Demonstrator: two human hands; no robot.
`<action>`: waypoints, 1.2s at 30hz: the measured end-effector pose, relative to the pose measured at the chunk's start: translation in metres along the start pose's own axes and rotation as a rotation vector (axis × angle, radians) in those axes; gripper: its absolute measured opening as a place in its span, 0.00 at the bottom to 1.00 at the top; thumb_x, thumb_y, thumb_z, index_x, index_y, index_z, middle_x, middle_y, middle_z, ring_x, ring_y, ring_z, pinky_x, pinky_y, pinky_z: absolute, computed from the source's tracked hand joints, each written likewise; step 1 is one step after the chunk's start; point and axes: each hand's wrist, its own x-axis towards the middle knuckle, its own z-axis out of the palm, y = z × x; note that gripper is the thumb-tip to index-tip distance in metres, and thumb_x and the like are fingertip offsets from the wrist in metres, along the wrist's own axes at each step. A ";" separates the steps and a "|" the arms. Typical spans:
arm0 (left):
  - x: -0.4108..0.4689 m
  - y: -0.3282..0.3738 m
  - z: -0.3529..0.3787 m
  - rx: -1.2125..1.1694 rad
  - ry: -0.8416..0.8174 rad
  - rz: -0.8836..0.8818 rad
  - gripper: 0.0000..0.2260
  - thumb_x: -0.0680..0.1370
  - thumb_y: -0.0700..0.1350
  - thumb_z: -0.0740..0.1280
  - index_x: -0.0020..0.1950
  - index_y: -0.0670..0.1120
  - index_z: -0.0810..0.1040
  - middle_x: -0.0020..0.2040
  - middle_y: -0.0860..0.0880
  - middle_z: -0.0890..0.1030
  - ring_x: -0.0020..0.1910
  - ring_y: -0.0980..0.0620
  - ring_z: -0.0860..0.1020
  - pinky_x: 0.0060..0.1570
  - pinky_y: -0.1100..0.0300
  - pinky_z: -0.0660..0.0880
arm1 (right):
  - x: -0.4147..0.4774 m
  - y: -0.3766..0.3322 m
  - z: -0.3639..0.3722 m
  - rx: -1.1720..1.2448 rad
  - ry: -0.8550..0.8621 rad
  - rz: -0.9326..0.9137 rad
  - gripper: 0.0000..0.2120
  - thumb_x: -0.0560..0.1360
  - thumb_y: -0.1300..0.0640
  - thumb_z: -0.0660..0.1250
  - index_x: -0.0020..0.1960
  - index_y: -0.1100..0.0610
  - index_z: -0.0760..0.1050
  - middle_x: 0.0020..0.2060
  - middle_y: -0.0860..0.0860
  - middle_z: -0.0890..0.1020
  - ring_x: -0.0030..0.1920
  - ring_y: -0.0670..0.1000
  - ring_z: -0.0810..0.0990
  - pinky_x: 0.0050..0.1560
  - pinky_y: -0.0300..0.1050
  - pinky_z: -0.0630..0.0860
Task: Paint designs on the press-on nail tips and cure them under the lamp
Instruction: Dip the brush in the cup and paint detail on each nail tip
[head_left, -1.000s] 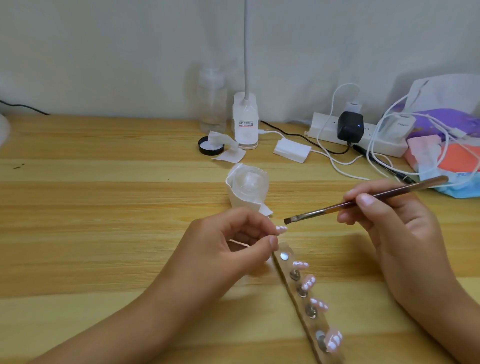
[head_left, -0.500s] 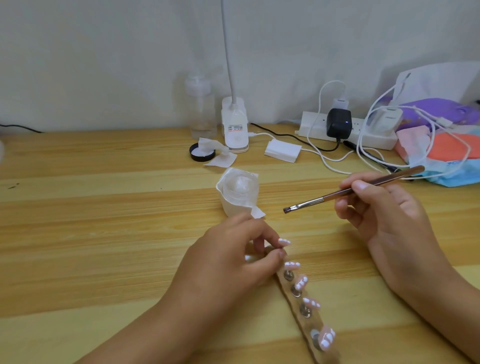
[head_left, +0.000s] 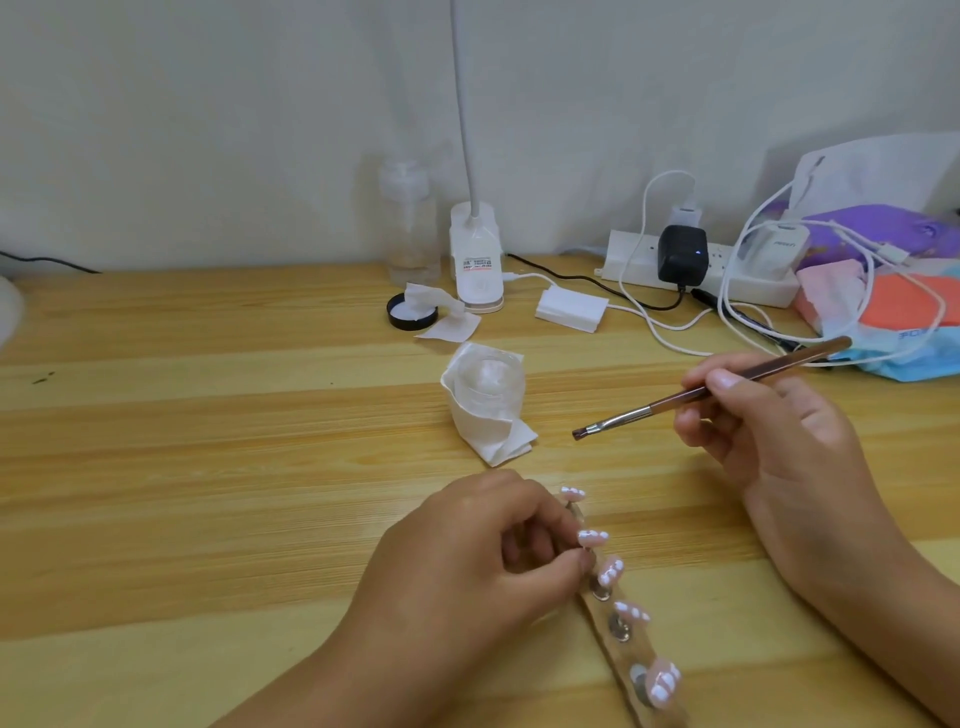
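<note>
A clear holder strip (head_left: 607, 656) lies on the wooden table at the lower middle, with several pink nail tips with white dots on pegs, the top one (head_left: 573, 492) and the bottom one (head_left: 663, 684) among them. My left hand (head_left: 483, 566) is curled at the strip's upper end, thumb and forefinger pinching the peg under the second nail tip (head_left: 593, 538). My right hand (head_left: 769, 447) grips a brown nail brush (head_left: 701, 392) in the air, its bristles pointing left above the table, well above the tips.
A small jar wrapped in white tissue (head_left: 485, 395) stands just behind the hands. Further back are a white gooseneck lamp base (head_left: 475, 260), a clear bottle (head_left: 410, 223), a black lid (head_left: 410, 312), a power strip (head_left: 631, 262) with cables, and coloured packets (head_left: 904, 306) at the right.
My left hand has come down from holding a nail tip in the air to the strip; that tip now stands at the strip's top. The brush has drawn back to the right.
</note>
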 end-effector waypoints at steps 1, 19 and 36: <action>0.001 0.001 0.000 -0.012 0.002 -0.013 0.11 0.66 0.61 0.68 0.47 0.63 0.78 0.40 0.63 0.78 0.40 0.59 0.76 0.40 0.58 0.74 | 0.000 0.000 0.000 0.006 0.005 -0.001 0.10 0.73 0.56 0.65 0.39 0.47 0.83 0.37 0.46 0.82 0.35 0.44 0.80 0.39 0.34 0.77; 0.015 -0.014 -0.022 -0.990 0.492 -0.128 0.06 0.67 0.49 0.78 0.41 0.52 0.84 0.42 0.52 0.85 0.41 0.62 0.81 0.42 0.71 0.75 | 0.033 -0.038 0.002 -0.401 -0.138 -0.126 0.14 0.63 0.59 0.81 0.45 0.60 0.81 0.29 0.54 0.82 0.30 0.50 0.82 0.35 0.37 0.80; 0.021 -0.009 -0.028 -1.214 0.313 -0.325 0.03 0.81 0.50 0.63 0.51 0.53 0.76 0.50 0.53 0.83 0.43 0.54 0.84 0.39 0.62 0.78 | 0.059 -0.041 0.093 -1.028 -0.512 -0.353 0.05 0.75 0.48 0.62 0.44 0.45 0.76 0.33 0.45 0.80 0.35 0.44 0.75 0.35 0.37 0.70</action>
